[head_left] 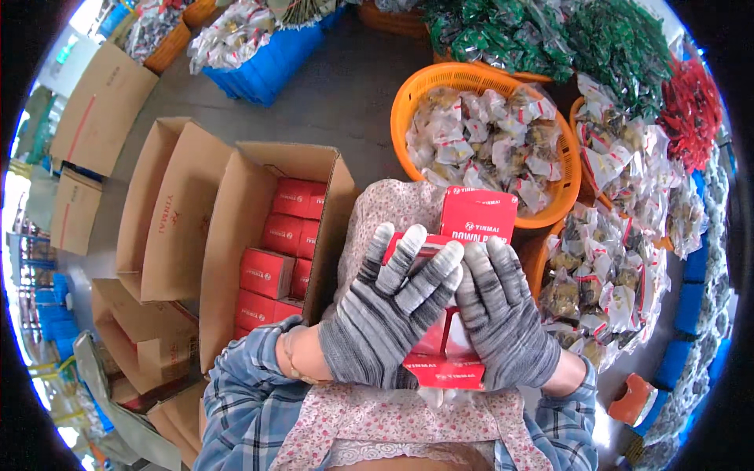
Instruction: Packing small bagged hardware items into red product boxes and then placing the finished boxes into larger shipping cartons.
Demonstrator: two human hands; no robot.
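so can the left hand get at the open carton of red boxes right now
Probably not at once: the left hand is busy, wrapped with the right hand around a small red box. The open carton sits close on that side with nothing between.

Red carton (452, 345), small, rectangular, white panels on its face; held at lower centre of the frame, above the lap; top flap open, standing upright toward frame centre; body mostly covered by two grey striped gloves; lower red edge visible just below the gloves.
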